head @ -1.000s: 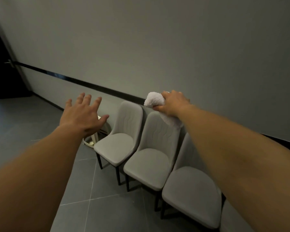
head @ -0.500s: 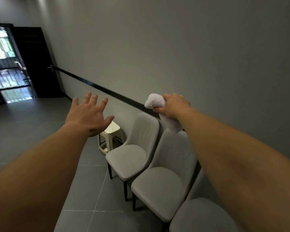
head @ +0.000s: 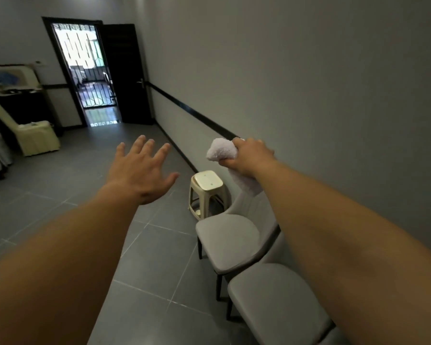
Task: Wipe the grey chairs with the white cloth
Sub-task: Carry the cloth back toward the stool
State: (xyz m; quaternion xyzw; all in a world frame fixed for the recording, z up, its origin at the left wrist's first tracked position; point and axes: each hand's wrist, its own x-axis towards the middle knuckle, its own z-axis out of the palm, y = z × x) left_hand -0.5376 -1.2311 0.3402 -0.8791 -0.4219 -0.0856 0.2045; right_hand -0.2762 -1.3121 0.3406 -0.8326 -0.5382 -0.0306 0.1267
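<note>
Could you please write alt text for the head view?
A right hand grips a white cloth above a row of grey chairs along a wall, while the open left hand reaches forward; a cream stool stands beyond.

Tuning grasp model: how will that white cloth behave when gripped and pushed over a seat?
Probably floppy: the white cloth bulges above the right hand and droops below it. It looks fluffy, so likely light and compressible. Pushed across the grey chair, it would probably bunch rather than slide flat.
</note>
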